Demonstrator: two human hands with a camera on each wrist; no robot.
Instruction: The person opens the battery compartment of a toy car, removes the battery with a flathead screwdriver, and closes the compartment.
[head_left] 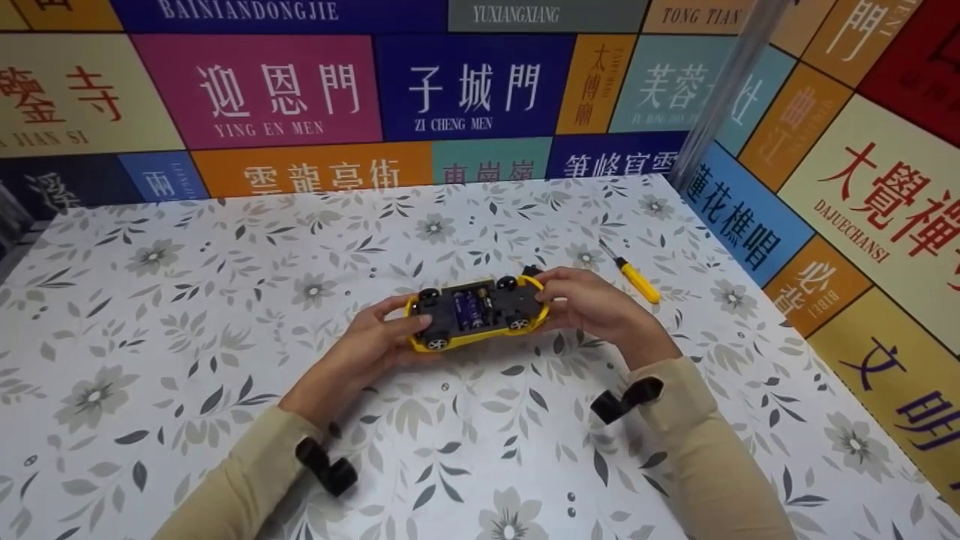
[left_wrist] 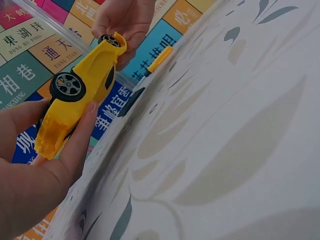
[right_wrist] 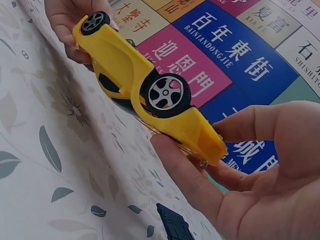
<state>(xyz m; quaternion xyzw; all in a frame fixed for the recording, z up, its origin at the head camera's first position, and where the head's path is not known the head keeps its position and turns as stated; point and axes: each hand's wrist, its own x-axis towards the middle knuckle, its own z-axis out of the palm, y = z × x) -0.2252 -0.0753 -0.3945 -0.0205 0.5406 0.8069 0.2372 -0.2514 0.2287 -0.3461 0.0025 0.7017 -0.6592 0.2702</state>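
Observation:
A yellow toy car (head_left: 480,311) is held upside down above the table, its black underside and wheels facing up. Batteries (head_left: 472,309) show in a compartment in the middle of that underside. My left hand (head_left: 375,334) grips one end, its thumb on the black base and its fingers beneath. At the opposite end, my right hand (head_left: 581,304) pinches the car between thumb and fingers. The right wrist view shows the car's yellow side and silver-spoked wheels (right_wrist: 167,94). On the table under the car lies a small flat black piece (left_wrist: 131,102).
A screwdriver (head_left: 637,280) with a yellow handle lies on the table beyond my right hand. The table (head_left: 225,315) has a white cloth with grey leaves and flowers. Colourful panels with lettering (head_left: 472,86) stand along the back and right side.

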